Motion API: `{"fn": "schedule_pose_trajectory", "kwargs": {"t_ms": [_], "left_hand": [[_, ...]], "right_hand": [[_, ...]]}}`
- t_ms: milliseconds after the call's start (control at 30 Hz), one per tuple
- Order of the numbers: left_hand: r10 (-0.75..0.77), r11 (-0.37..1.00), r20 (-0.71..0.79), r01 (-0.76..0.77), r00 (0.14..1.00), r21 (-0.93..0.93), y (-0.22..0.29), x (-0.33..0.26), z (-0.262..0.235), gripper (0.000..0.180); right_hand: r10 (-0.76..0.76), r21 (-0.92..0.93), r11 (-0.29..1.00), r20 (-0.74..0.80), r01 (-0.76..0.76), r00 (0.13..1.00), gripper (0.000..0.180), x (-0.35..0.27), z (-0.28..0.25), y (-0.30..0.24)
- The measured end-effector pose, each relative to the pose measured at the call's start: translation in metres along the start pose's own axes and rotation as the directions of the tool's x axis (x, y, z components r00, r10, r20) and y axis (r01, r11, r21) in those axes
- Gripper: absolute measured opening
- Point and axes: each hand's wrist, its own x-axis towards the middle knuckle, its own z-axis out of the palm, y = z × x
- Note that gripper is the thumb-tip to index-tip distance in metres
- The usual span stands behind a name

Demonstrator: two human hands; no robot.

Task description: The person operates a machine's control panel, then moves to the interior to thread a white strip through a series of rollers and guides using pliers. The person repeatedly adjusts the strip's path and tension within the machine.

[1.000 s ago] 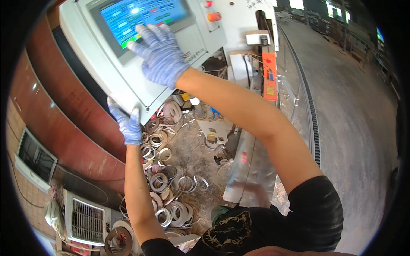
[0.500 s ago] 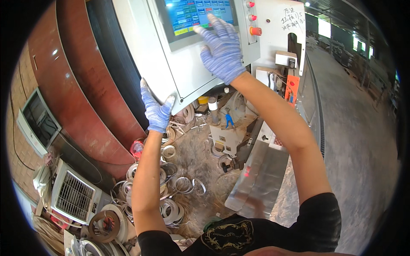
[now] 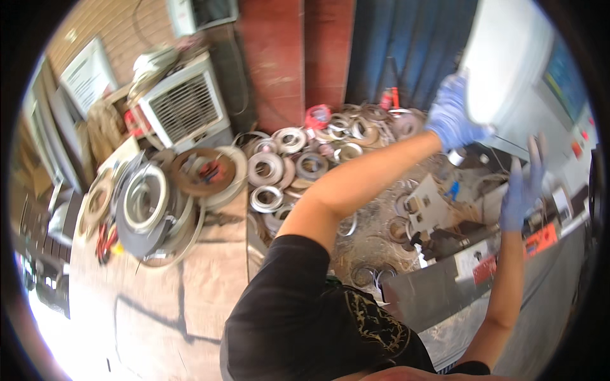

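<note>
My left hand (image 3: 452,113), in a blue-white knit glove, grips the lower edge of a white control cabinet (image 3: 508,70) at the upper right. Its thumb lies below the corner and its fingers run up the side, somewhat blurred. Lower and to the right, my right hand (image 3: 525,183), gloved alike, is raised with its fingers apart and nothing in it. It is below the cabinet's touchscreen (image 3: 565,79) and does not touch it. Red buttons (image 3: 577,149) sit beside the screen.
Many rolls of edge banding (image 3: 265,168) lie on the floor. At left, a wooden table (image 3: 210,286) bears larger rolls (image 3: 143,203) and red-handled pliers (image 3: 105,244). An air cooler (image 3: 184,101) stands behind it. Red panels (image 3: 273,57) lean at the back. A machine bed (image 3: 406,289) runs along the right.
The view has swung left, bringing the table and its rolls into sight. My right hand has come off the touchscreen and dropped below it. My left hand stays at the cabinet edge.
</note>
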Motion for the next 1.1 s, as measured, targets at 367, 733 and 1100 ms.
{"fn": "schedule_pose_trajectory", "kwargs": {"t_ms": [367,733,1100], "left_hand": [[-0.388,0.913,0.621,0.378,0.681,0.156,-0.186,-0.168,-0.085,0.079],[-0.79,0.447,0.453,0.894,0.413,-0.036,-0.347,-0.275,-0.254,0.063],[-0.812,0.155,0.552,0.982,0.188,-0.106,-0.37,-0.38,-0.239,0.06]], "right_hand": [[-0.304,0.115,0.953,0.405,0.282,0.862,0.03,-0.109,0.086,0.005],[0.208,-0.044,0.923,0.894,-0.383,0.397,0.034,-0.273,0.283,0.017],[0.345,-0.449,0.763,0.891,-0.465,-0.296,0.047,-0.423,0.333,0.01]]}}
